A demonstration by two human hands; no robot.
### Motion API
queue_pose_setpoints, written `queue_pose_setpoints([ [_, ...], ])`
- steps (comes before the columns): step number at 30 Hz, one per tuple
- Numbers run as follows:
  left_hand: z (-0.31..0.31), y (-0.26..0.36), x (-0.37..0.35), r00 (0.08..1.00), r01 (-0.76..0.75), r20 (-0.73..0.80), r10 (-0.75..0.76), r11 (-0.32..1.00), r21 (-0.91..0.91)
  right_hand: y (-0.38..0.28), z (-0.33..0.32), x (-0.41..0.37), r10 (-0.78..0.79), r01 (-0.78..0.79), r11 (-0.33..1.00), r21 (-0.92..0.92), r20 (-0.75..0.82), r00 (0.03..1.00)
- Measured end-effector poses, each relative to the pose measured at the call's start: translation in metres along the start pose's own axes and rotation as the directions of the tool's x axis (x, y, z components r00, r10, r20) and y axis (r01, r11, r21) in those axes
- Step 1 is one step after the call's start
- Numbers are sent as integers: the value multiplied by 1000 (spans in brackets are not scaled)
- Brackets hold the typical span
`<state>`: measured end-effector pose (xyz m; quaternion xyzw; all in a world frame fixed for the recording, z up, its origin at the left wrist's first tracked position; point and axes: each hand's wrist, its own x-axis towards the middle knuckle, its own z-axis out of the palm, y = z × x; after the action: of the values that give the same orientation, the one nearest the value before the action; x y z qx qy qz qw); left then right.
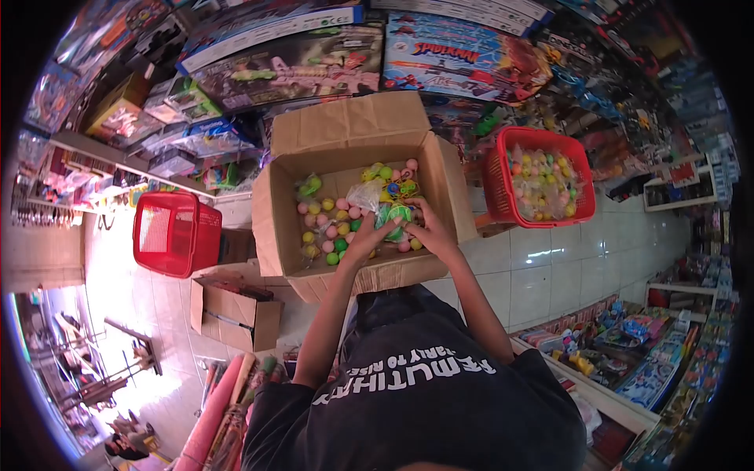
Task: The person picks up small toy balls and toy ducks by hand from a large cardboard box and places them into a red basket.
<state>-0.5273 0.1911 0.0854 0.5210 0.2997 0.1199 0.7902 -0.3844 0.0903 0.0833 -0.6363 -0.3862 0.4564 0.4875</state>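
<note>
An open cardboard box (424, 149) stands right in front of me, holding several pink, yellow and green balls (330, 208), some in clear plastic. Inside it, my left hand (367, 238) and my right hand (430, 228) meet over a green item in clear plastic (397, 213). Fingers of both hands press on it from either side; its exact kind is not clear. Just behind it lies a crumpled clear plastic bag (364, 195). Yellow and blue small pieces (397, 188) lie beyond my fingers, toward the back right of the box.
A red basket (490, 177) full of bagged colored balls stands to the right. Another red basket (206, 235) is at the left, above a smaller cardboard box (228, 318). Boxed toys (463, 55) line the shelf ahead. Rolled goods (212, 416) stand at the lower left.
</note>
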Motion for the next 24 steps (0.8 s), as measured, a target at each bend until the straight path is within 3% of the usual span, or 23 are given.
queue_pose_setpoints([
  [3,13,2,1,997,-24,71,29,998,-62,-11,-4,-13,-28,37,992,118,-77,997],
  [5,24,1,2,993,116,10,-117,968,-221,-20,-7,-22,-66,82,985,149,-107,992],
  [6,33,3,3,996,78,-13,-85,956,-284,-27,-9,-27,-71,93,975,200,-111,991],
  [8,46,7,3,996,74,-25,-83,961,-267,-42,-17,-38,-57,94,943,319,-123,991],
  [15,113,9,14,1000,-11,14,13,985,-172,-35,-77,-73,-14,83,899,430,-161,987],
  [18,154,7,20,998,-45,41,49,994,-95,-35,-113,-98,32,32,924,381,-161,986],
  [24,234,-22,41,994,-27,106,31,999,-33,-3,-182,-143,-51,133,937,323,-251,967],
])
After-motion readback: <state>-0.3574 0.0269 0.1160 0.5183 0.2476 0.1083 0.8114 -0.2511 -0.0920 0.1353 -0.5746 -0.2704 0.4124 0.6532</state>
